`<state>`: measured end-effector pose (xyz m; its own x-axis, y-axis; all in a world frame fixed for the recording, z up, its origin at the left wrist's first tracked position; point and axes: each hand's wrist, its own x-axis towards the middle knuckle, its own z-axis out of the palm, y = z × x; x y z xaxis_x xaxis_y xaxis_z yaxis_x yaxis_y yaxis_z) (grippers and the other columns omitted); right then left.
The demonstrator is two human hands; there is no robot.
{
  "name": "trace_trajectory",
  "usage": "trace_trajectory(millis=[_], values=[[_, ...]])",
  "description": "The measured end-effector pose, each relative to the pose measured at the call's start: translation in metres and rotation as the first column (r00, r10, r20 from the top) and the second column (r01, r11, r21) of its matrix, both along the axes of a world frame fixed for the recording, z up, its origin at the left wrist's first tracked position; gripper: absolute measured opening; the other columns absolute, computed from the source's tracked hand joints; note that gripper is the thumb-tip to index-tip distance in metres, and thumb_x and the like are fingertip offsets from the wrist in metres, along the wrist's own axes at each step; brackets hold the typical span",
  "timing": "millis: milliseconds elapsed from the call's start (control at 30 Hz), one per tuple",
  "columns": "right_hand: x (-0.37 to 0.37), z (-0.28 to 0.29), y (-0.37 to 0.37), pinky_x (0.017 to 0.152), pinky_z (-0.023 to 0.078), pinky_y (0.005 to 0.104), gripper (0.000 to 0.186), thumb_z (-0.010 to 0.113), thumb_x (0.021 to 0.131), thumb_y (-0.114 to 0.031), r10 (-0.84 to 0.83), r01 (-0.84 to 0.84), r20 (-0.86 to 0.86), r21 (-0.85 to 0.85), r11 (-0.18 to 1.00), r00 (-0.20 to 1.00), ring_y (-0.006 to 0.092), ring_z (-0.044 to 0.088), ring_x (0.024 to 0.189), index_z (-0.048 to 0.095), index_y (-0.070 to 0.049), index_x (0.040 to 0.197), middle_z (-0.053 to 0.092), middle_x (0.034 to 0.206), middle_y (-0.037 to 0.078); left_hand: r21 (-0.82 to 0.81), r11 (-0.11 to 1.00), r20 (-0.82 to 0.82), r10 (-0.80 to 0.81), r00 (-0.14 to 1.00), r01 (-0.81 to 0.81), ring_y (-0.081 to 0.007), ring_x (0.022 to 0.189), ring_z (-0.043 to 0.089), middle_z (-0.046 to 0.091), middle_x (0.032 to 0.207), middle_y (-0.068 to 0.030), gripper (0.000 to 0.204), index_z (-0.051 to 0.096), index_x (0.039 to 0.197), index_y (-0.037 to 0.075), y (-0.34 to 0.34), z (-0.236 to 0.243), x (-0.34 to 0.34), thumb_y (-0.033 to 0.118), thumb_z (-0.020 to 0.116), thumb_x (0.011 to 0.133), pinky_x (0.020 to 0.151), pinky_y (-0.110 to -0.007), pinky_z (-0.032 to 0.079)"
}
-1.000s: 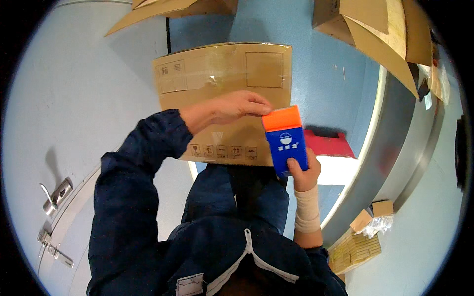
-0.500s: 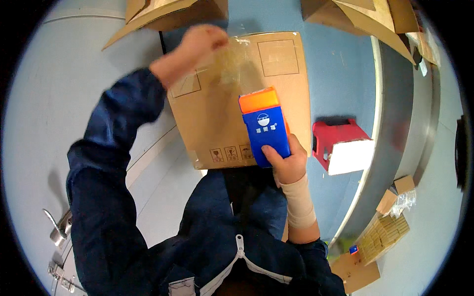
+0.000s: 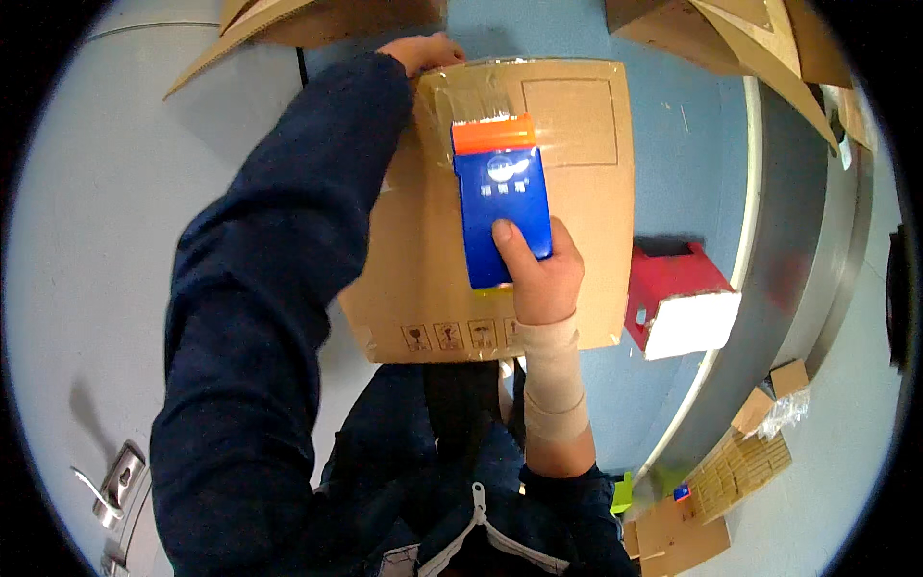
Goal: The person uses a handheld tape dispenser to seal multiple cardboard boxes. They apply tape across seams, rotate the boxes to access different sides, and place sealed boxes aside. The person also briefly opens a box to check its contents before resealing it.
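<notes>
Over the middle of the box (image 3: 591, 240), the dispenser (image 3: 502, 207) is gripped by the fingers of the right hand (image 3: 548, 284), with its orange end turned to the far edge. Clear tape (image 3: 473, 98) is seen between end and edge. The left hand (image 3: 419, 55) is placed near the far-left corner; whether its fingers are closed cannot be told.

Blue floor (image 3: 687, 202), pale grey door (image 3: 115, 240) with metal lever handle (image 3: 120, 471), metallic band (image 3: 784, 221) at right, pale wall (image 3: 851, 413) beyond

A red object (image 3: 681, 277), silver door handle (image 3: 120, 483), 2 open cartons (image 3: 663, 40) up top.
</notes>
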<state>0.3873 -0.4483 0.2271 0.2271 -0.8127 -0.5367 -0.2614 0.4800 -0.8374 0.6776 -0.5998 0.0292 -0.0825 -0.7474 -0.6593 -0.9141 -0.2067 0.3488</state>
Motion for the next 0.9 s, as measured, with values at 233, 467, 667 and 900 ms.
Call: trace_trajectory(millis=[233,467,667,900], values=[[0.004,-0.007,-0.005,0.071,0.049,0.0338,0.042,0.068,0.074,-0.034,0.005,-0.005,0.008,-0.021,1.0,1.0,0.0238,0.064,0.079,0.061,0.0,0.098,0.065,0.086,0.015,-0.477,0.783,-0.039,0.436,0.899,-0.4,-0.0364,0.115,0.043,0.039,0.132,-0.0164,0.039,0.048,0.121,0.011,0.065,0.041,0.016,0.029,0.049,0.087,0.086,-0.044,0.042],[-0.038,-0.001,0.018,0.068,0.049,0.0285,0.047,0.067,0.074,-0.042,0.126,-0.137,-0.145,-0.071,0.988,0.981,0.0156,0.062,0.072,0.064,0.003,0.088,0.066,0.079,0.012,-0.895,0.393,-0.063,0.357,0.932,-0.211,-0.0381,0.106,0.047,0.052,0.114,-0.0213,0.033,0.048,0.118,-0.001,0.135,0.087,-0.079,0.016,0.037,0.092,0.094,-0.041,0.037],[-0.178,0.028,0.191,0.067,0.049,0.0306,0.038,0.07,0.075,-0.029,0.154,-0.109,-0.249,0.186,0.977,0.956,0.0158,0.061,0.074,0.06,0.0,0.098,0.065,0.083,0.012,-0.908,0.399,0.016,0.337,0.941,-0.127,-0.0383,0.11,0.045,0.049,0.119,-0.0223,0.035,0.045,0.122,-0.001,0.138,0.081,-0.065,0.017,0.037,0.093,0.094,-0.042,0.036],[-0.257,-0.034,0.294,0.066,0.049,0.0373,0.042,0.066,0.076,-0.037,0.129,-0.022,-0.373,0.279,0.96,0.919,0.0298,0.063,0.074,0.06,0.001,0.091,0.064,0.082,0.018,-0.698,0.674,-0.407,-0.096,0.908,-0.242,-0.0357,0.111,0.046,0.049,0.118,-0.0197,0.029,0.054,0.108,0.003,0.272,0.113,-0.21,0.015,0.053,0.081,0.091,-0.044,0.039]])
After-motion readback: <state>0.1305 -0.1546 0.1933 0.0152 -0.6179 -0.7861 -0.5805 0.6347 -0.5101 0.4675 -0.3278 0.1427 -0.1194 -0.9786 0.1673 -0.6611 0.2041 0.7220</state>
